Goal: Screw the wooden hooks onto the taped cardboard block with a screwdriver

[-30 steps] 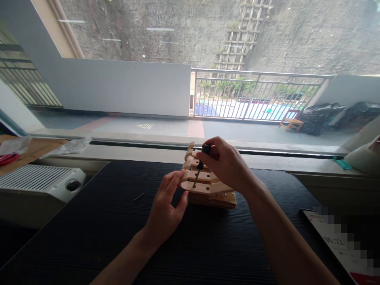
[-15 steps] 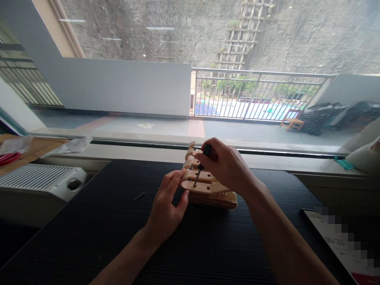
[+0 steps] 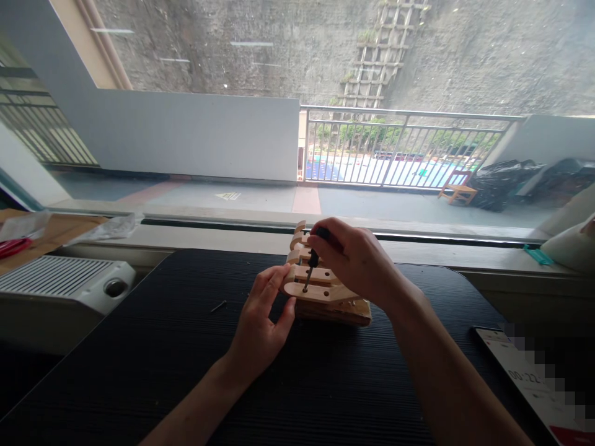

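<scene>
My right hand (image 3: 360,257) is closed round the black handle of a screwdriver (image 3: 313,257). The shaft slants down, its tip in a hole of the nearest pale wooden strip. That strip belongs to a wooden assembly (image 3: 320,292) of several drilled, side-by-side pieces with curved upright ends, resting on a rough wooden block (image 3: 346,314). At the assembly's left end, my left hand (image 3: 266,313) grips the rounded tip between fingers and thumb. A loose screw (image 3: 218,306) lies on the dark table left of this hand.
The black table (image 3: 186,371) has a phone (image 3: 515,378) showing a timer at its right edge. To the left are a white radiator (image 3: 65,291) and cardboard with plastic bags (image 3: 105,228). A windowsill (image 3: 223,240) runs behind the table, below a window.
My right hand and the screwdriver handle have shifted slightly, with the handle tilting a little differently. The tip stays in the same hole, and my left hand holds still.
</scene>
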`<control>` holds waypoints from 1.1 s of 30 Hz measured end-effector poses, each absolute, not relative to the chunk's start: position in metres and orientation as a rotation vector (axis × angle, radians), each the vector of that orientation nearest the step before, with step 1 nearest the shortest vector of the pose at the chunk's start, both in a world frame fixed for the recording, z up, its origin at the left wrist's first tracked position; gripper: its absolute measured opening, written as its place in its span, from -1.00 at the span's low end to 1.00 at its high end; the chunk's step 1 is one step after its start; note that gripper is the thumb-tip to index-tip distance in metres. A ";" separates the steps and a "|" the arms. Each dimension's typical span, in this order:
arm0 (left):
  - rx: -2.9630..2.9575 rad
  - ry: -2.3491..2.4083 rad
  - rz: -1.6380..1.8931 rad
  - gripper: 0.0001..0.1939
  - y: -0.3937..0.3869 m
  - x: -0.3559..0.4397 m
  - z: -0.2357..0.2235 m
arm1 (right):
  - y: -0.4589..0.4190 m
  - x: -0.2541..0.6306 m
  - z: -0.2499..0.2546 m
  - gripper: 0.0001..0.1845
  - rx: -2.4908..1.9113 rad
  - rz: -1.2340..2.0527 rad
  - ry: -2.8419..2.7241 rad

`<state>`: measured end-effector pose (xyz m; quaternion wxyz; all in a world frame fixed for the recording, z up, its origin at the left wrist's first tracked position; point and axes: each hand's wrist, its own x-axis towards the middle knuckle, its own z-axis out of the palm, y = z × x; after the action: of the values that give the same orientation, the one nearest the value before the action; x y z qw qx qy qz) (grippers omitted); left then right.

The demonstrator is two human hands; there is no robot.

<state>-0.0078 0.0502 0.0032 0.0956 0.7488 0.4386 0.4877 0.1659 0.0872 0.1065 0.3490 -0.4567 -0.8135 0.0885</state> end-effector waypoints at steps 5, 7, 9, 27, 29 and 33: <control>2.223 1.298 1.447 -0.47 0.050 -0.008 0.003 | 0.092 0.166 0.103 -0.71 -1.247 0.173 -2.031; 2.225 1.298 1.448 -0.47 0.050 -0.008 0.003 | 0.090 0.165 0.104 -0.74 -1.241 0.166 -2.038; 2.224 1.300 1.447 -0.46 0.050 -0.008 0.003 | 0.087 0.163 0.105 -0.77 -1.201 0.161 -2.066; 2.224 1.297 1.442 -0.47 0.050 -0.008 0.003 | 0.081 0.163 0.110 -0.71 -1.155 0.089 -2.138; 2.221 1.299 1.445 -0.47 0.050 -0.007 0.004 | 0.080 0.161 0.110 -0.69 -1.153 0.107 -2.152; 2.211 1.295 1.451 -0.47 0.050 -0.007 0.003 | 0.085 0.161 0.105 -0.73 -1.205 0.109 -2.114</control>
<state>-0.0073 0.0497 0.0034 0.0985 0.7472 0.4378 0.4903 0.1610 0.0848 0.1052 0.3457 -0.4642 -0.8144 0.0420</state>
